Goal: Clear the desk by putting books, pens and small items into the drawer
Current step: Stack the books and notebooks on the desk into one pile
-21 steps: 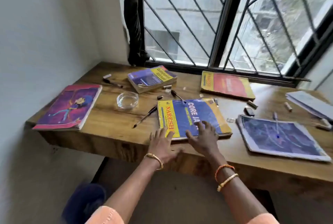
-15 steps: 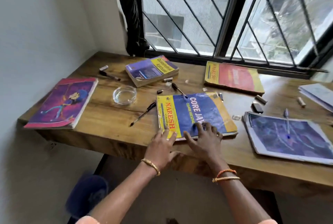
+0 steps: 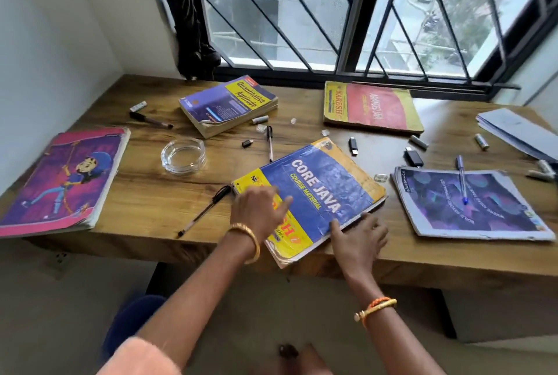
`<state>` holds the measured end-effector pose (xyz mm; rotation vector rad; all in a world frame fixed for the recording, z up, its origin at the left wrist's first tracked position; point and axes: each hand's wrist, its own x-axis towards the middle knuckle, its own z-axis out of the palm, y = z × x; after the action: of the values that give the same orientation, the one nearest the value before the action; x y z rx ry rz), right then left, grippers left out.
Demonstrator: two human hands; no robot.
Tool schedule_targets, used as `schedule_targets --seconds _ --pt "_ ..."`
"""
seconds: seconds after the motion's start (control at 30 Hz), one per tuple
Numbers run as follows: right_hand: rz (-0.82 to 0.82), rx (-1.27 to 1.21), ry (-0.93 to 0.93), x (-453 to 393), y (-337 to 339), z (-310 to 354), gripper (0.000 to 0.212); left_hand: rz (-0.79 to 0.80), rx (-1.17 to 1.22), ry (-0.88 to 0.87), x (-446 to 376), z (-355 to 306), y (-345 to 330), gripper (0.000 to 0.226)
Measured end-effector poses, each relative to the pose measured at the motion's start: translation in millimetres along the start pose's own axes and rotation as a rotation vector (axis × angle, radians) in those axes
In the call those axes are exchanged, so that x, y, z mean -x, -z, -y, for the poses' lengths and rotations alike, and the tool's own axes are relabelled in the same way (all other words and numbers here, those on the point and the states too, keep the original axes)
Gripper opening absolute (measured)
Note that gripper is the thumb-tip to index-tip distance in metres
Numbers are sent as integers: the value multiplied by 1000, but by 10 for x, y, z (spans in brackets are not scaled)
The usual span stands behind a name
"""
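Observation:
A blue-and-yellow "Core Java" book (image 3: pixel 317 187) lies askew on the wooden desk (image 3: pixel 145 193), its near corner hanging over the front edge. My left hand (image 3: pixel 256 211) presses on its yellow spine side with fingers stretched out. My right hand (image 3: pixel 359 239) grips the book's lower right edge, thumb on the cover. A black pen (image 3: pixel 202 211) lies just left of the book, another pen (image 3: pixel 269 142) behind it. No drawer is in view.
Around lie a purple cartoon notebook (image 3: pixel 63 181), a glass ashtray (image 3: pixel 183 155), a "Quantitative Aptitude" book (image 3: pixel 229 104), a red book (image 3: pixel 371 107), a dark notebook (image 3: pixel 471 202) with a blue pen (image 3: pixel 462 178), USB sticks (image 3: pixel 353 146), small cylinders (image 3: pixel 418 142), and papers (image 3: pixel 519 130).
The Core Java book has turned and slid toward me, past the desk's front edge. My right hand went from the cover to the book's right edge; my left moved up the spine side.

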<state>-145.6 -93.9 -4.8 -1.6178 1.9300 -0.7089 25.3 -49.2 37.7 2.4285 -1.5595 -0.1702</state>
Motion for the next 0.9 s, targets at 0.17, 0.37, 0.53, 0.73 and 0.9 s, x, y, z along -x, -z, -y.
schedule_targets --seconds 0.17,0.37,0.53,0.73,0.9 --pt "73 -160 -129 80 24 60 72 -177 31 277 -403 277 -155 58" --pt "228 -199 -192 111 -163 16 63 -157 179 250 -81 501 -481 65" --pt "161 -258 -262 62 -103 161 30 -39 -3 147 -485 469 -416 64" --pt "89 -387 -339 60 -126 134 27 228 -45 53 -1000 289 139 61" --pt "115 -553 -412 45 -133 77 19 670 371 -11 -1099 -18 615 23"
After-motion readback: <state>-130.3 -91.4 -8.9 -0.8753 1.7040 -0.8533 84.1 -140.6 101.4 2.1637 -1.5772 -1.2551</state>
